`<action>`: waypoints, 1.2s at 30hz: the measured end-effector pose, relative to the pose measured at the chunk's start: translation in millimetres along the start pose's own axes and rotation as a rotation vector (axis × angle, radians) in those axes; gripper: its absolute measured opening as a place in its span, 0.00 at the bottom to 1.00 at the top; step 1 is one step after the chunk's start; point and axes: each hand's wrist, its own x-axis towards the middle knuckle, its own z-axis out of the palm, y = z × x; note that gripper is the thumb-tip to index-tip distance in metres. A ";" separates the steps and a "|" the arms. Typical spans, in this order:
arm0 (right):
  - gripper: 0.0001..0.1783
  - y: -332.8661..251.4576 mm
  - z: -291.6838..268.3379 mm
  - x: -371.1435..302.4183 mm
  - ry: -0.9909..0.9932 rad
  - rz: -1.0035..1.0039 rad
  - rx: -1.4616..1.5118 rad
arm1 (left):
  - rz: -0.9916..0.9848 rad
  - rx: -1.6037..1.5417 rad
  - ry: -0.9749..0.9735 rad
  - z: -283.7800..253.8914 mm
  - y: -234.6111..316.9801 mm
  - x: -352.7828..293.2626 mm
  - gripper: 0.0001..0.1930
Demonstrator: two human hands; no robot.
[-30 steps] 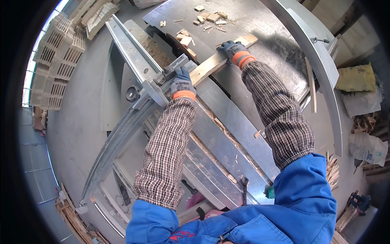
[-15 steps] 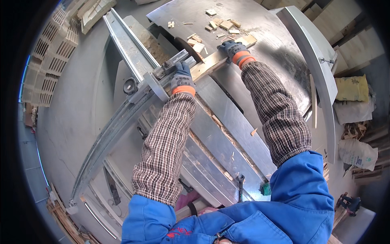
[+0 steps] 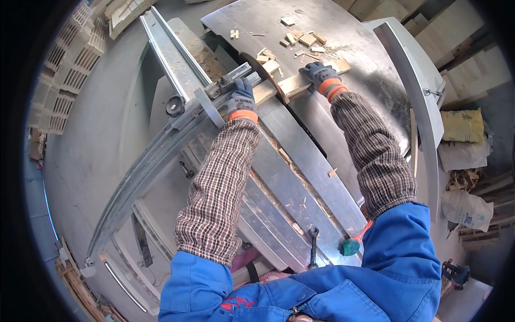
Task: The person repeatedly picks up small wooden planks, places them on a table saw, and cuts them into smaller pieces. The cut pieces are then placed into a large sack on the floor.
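My left hand (image 3: 242, 101), in a grey-blue glove with an orange cuff, is closed at the left end of a pale wooden board (image 3: 263, 92), beside the metal fence (image 3: 210, 107) of a table saw. My right hand (image 3: 320, 76), gloved alike, grips the board's right part (image 3: 296, 86) from above, its fingers bent over the far edge. Between the two hands the round saw blade (image 3: 272, 78) stands across the board, its near edge past the board's near side. Whether the two parts are fully separate, I cannot tell.
Small wood offcuts (image 3: 307, 39) lie on the steel saw table (image 3: 343, 32) beyond the board. A wrench (image 3: 313, 247) and a green object (image 3: 349, 247) rest on the near slats. A long curved-looking metal rail (image 3: 410, 91) stands at right, sacks (image 3: 462, 126) farther off.
The board and both hands have shifted nearer relative to the blade, which now shows across the board instead of behind it. The right hand sits slightly farther right in view.
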 end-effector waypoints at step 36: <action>0.45 42.0 -20.2 -273.1 -0.193 0.115 1.477 | 0.617 0.102 0.086 6.4 36.2 -137.8 0.20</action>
